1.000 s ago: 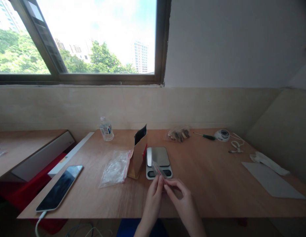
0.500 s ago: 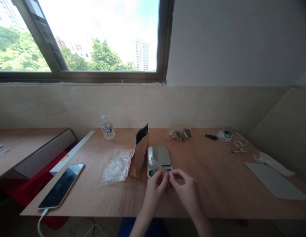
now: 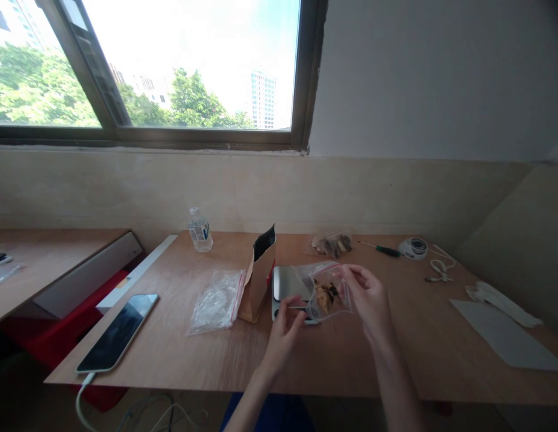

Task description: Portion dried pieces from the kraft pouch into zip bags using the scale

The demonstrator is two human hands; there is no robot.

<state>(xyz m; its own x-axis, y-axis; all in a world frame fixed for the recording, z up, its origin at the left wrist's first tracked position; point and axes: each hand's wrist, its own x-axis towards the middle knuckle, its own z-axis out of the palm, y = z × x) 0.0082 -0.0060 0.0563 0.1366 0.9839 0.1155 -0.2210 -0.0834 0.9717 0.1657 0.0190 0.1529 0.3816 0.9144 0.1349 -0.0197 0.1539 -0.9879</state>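
My right hand (image 3: pixel 368 298) pinches the top of a small clear zip bag (image 3: pixel 324 293) with brown pieces inside, holding it up over the right side of a small digital scale (image 3: pixel 287 289). My left hand (image 3: pixel 285 327) is just below the bag, near the scale's front edge, fingers curled toward its lower corner; whether it grips the bag is unclear. A brown paper pouch (image 3: pixel 260 276) stands open just left of the scale.
A pile of empty zip bags (image 3: pixel 216 302) lies left of the pouch. A phone (image 3: pixel 119 331) on a cable lies at the front left. A water bottle (image 3: pixel 200 230), a filled bag (image 3: pixel 332 244), a screwdriver (image 3: pixel 380 249) and a round white device (image 3: pixel 413 248) line the back. Grey sheet (image 3: pixel 506 339) at right.
The bag was held low between both hands in front of the scale. My right hand has lifted it up and to the right, and it now hangs showing its contents.
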